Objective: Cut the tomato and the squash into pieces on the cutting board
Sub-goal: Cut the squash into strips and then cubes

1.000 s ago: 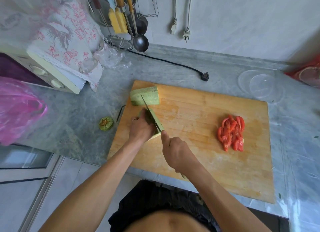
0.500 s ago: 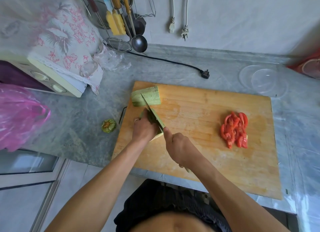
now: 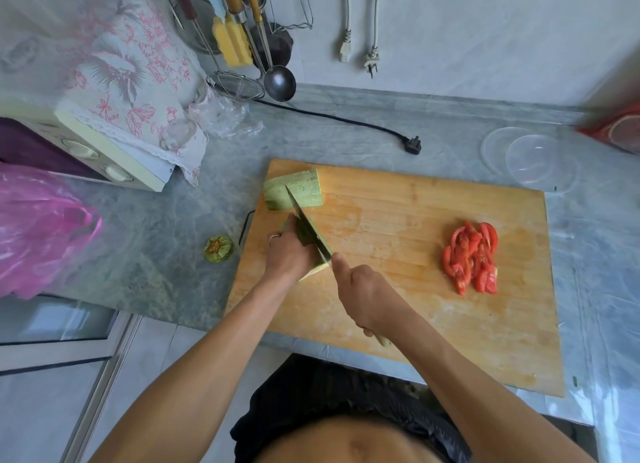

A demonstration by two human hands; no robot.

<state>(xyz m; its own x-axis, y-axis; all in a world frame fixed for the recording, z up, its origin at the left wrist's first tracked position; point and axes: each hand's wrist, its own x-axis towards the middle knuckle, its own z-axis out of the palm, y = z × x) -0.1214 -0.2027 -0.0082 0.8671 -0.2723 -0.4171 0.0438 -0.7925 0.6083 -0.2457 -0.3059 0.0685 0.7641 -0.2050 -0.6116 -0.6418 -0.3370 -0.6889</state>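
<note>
A wooden cutting board (image 3: 398,289) lies on the grey counter. Red tomato slices (image 3: 471,256) are heaped on its right side. One pale green squash piece (image 3: 294,189) lies at the board's far left corner. A second squash piece (image 3: 317,267) sits nearer me, mostly hidden under my left hand (image 3: 289,255), whose fingers curl over it and hold it down. My right hand (image 3: 363,296) grips the handle of a knife (image 3: 306,225), forefinger along the spine. The blade lies lengthwise in the held squash piece, its tip pointing at the far piece.
A cut squash stem end (image 3: 218,248) lies on the counter left of the board. A pink plastic bag (image 3: 38,230) and a cloth-covered appliance (image 3: 104,116) stand at left. A black plug (image 3: 414,146) and clear lids (image 3: 530,159) lie behind the board. Utensils hang on the wall.
The knife has stayed in the held squash piece, with both hands in nearly the same place on the board. Only the camera shifted slightly.
</note>
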